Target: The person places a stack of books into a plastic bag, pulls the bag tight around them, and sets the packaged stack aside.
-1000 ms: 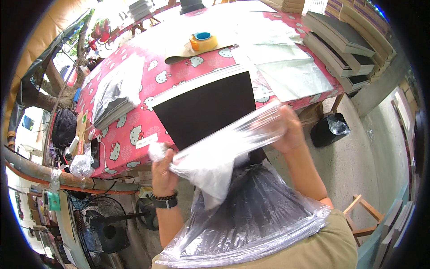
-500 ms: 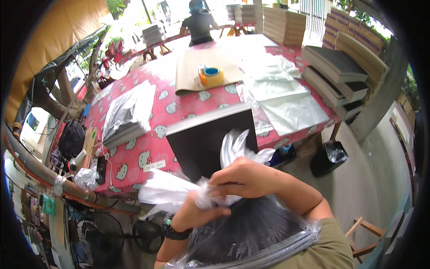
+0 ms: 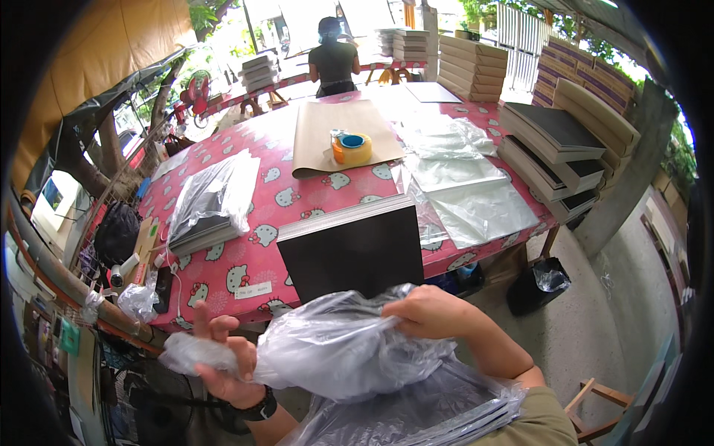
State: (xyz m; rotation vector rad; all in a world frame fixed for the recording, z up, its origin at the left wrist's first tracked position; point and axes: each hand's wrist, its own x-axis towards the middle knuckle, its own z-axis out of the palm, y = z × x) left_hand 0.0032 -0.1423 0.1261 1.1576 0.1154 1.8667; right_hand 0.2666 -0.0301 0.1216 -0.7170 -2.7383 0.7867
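Observation:
A crumpled clear plastic bag (image 3: 338, 349) spreads in front of my body between my hands. At the left, my left hand (image 3: 230, 360) has a bunched end of it between thumb and fingers, the index finger raised. On the other side my right hand (image 3: 428, 312) pinches the film with fingers curled in. More clear plastic (image 3: 416, 405) lies in layers below, against my shirt. Just beyond the bag, a thick black-covered book (image 3: 353, 253) stands at the table's near edge, its page edges upward; the plastic hides its lower part.
The pink patterned table (image 3: 290, 197) carries a plastic-wrapped book stack (image 3: 212, 208), brown paper (image 3: 312, 141) under an orange tape dispenser (image 3: 351, 151), and flat plastic bags (image 3: 483, 208). Black books (image 3: 554, 130) pile at the right. A bin (image 3: 539, 286) stands on the floor; another person (image 3: 333, 63) is farther off.
My hands have moved apart, the left one down and leftward, the right one slightly right. The twisted white plastic between them has opened into a wide, puffed sheet.

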